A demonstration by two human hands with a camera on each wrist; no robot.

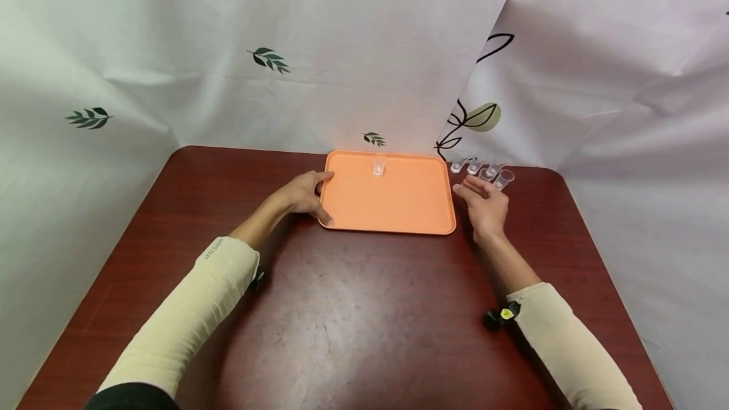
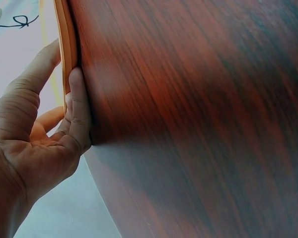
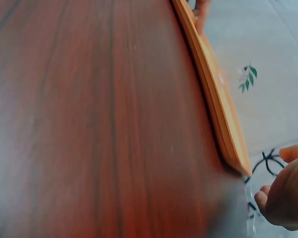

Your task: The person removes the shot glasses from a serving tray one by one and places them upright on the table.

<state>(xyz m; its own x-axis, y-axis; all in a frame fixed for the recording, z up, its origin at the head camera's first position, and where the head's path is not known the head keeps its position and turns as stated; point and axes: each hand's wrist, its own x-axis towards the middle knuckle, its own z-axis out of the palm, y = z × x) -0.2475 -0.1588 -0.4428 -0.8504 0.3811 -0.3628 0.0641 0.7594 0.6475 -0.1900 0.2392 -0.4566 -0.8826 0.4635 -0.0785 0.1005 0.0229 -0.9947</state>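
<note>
left hand (image 1: 302, 198) grips tray (image 1: 393, 207) edge | right hand (image 1: 484, 204) relaxed beside cups (image 1: 484, 173)

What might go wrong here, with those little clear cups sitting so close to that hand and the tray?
1. The right hand hovers open beside the small clear cups clustered near the table's far edge; a careless reach could topple several.
2. The left hand holds the orange tray's left rim; a nudge might tip the lone cup standing on it.
3. The cups are transparent and tiny, so they are likely easy to misjudge.
</note>
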